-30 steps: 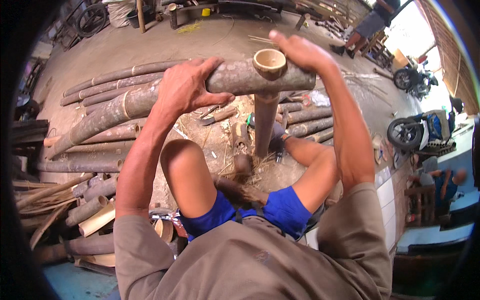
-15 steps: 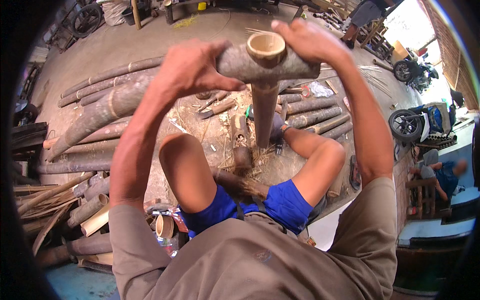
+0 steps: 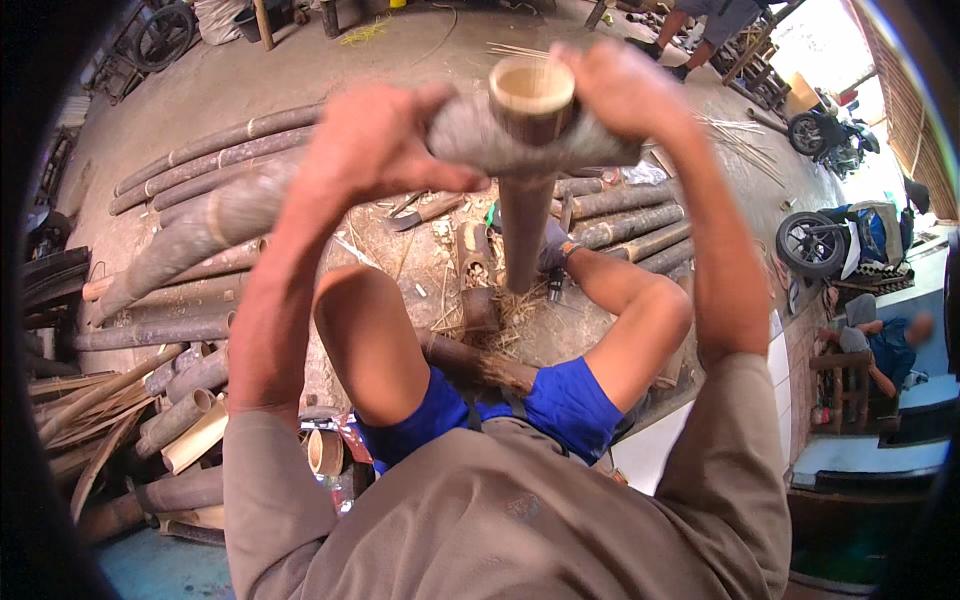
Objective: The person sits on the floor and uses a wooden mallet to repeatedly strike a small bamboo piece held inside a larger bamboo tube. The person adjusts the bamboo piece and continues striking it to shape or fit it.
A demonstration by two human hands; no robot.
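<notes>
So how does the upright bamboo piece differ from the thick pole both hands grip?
The upright bamboo piece stands vertical with its hollow cut end facing the camera; the thick bamboo pole lies crosswise, running off to the left. The upright piece is slimmer and brown, the pole broader and greyer. The left hand and right hand grasp the pole, not the upright piece. Both are round bamboo sections.

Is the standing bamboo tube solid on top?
No, the top of the upright bamboo tube is an open hollow ring, with the left hand and right hand gripping the crosspiece beside it.
</notes>
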